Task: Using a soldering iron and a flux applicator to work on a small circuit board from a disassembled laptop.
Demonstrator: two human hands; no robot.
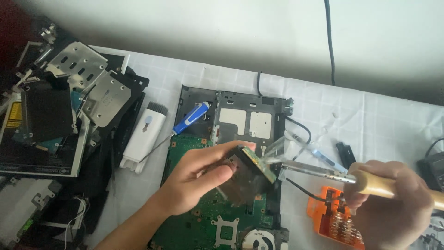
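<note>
Centrally, hands gripping small board, soldering iron

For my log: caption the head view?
Left hand holds small board; right hand brings soldering iron to it.

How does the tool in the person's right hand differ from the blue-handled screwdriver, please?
The soldering iron has a pale wooden handle; the screwdriver has a blue one. The soldering iron is held in the right hand, its tip near the small circuit board in the left hand; the screwdriver lies untouched across the laptop base. Both have slim metal shafts.
</note>
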